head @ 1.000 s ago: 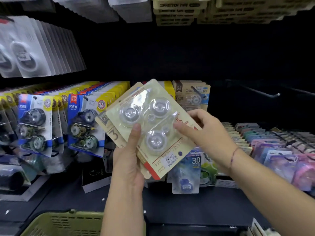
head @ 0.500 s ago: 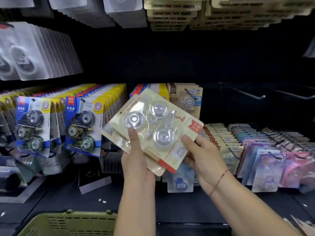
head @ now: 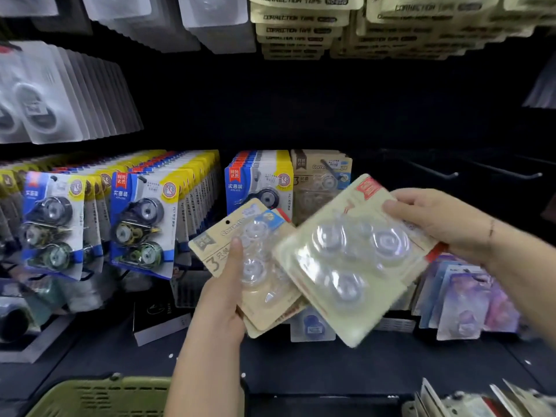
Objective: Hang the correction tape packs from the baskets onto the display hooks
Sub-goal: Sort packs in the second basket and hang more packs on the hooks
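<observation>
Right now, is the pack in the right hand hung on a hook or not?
Not hung. The right hand grips the pack by its top edge, tilted, clear of the bare hook behind it.

Beige packs (head: pixel 301 13) overhead read "CORRECTION TAPE"; the tan pack (head: pixel 258 279) shows "3".
</observation>
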A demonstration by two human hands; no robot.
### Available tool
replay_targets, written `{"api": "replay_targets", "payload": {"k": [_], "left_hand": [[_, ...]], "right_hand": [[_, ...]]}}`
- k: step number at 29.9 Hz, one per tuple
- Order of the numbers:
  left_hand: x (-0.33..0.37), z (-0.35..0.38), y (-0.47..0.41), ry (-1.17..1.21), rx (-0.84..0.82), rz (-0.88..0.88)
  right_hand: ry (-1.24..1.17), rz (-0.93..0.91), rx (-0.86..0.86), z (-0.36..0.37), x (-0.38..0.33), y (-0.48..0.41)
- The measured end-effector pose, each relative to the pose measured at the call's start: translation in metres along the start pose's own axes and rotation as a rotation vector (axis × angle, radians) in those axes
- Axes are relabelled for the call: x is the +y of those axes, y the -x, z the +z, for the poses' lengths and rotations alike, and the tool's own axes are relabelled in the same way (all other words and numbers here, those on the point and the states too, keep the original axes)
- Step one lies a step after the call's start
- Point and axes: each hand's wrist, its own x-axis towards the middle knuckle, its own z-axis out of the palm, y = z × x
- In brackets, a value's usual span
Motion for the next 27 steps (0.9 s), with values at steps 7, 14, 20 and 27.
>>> {"api": "replay_targets", "payload": {"k": [7,14,20,27], "left_hand": [[-0.009,0.017,0.016,-0.175,-0.236,-0.147],[-0.016,0.022,0.018,-0.136,-0.402,-0.123],[-0.014,0.024,0.011,0.034,-0.288,0.036],[-0.018,0.025,0.005,0.028,-0.220,0.087]], "right_hand": [[0.479,-0.122,-0.242,0.015,-0.033,-0.031],[0.600,-0.199,-0.091,0.032,-0.039,-0.056],[-0.063,0.012,0.216,0.038,-0.003,-0.027],[-0.511,0.158,0.013,0.091,0.020,0.007]]}}
